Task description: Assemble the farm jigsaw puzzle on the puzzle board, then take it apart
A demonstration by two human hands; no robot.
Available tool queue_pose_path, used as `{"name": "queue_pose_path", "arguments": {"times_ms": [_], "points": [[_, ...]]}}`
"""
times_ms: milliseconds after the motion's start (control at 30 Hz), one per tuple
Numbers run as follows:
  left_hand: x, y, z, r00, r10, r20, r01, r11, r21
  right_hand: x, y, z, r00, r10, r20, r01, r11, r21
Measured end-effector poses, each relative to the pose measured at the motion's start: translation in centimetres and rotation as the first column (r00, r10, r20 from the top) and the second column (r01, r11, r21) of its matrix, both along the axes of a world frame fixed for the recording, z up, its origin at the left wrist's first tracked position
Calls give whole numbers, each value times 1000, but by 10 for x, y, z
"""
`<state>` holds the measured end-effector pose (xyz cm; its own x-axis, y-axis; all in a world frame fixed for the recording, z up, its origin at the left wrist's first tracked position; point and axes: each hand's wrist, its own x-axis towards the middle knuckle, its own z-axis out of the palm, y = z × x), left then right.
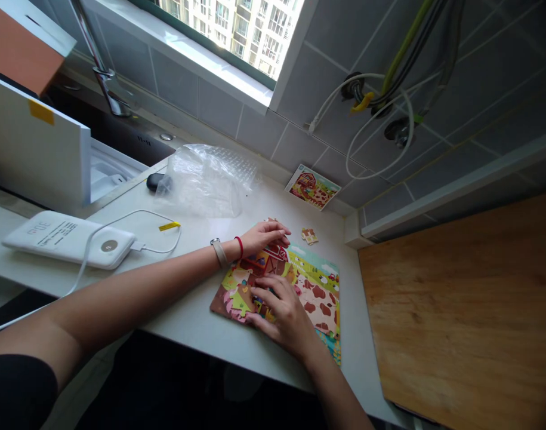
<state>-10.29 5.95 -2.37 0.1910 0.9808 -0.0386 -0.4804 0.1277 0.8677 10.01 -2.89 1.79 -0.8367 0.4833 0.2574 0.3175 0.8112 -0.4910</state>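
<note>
A farm-scene jigsaw puzzle (320,298) lies flat on the white counter, with a barn, a spotted cow and green fields on it. My right hand (286,313) is over its lower left part, thumb and fingers closed at the edge of a green and brown puzzle piece (243,298). That piece lies slightly askew over the picture. My left hand (264,236) rests at the puzzle's far edge, fingers stretched out and nothing visible in them. Just behind its fingers a loose piece partly shows. Another loose puzzle piece (309,236) lies beyond the puzzle.
A small picture card (312,187) of the same scene leans against the tiled wall. Clear plastic packaging (205,182) covers part of a black mouse (156,182). A white power bank (71,239) with a cable sits at left. A wooden board (460,304) stands at right.
</note>
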Motion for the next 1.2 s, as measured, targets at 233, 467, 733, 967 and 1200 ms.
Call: {"name": "queue_pose_path", "arguments": {"times_ms": [233, 467, 733, 967, 1200], "points": [[1, -2, 4, 999, -28, -42, 29, 999, 21, -9, 18, 3, 993, 121, -9, -120, 986, 118], [0, -4, 4, 999, -42, -24, 43, 998, 45, 0, 36, 2, 993, 116, 32, -120, 968, 222], [-1, -6, 5, 997, -62, -54, 65, 996, 56, 5, 38, -4, 997, 79, -21, -76, 992, 96], [-1, -8, 10, 995, -62, -80, 66, 997, 46, 7, 37, -6, 999, 42, -22, -41, 998, 51], [0, -8, 9, 995, -68, -69, 72, 996, 58, 7, 37, -6, 999, 43, -20, -41, 996, 73]]}}
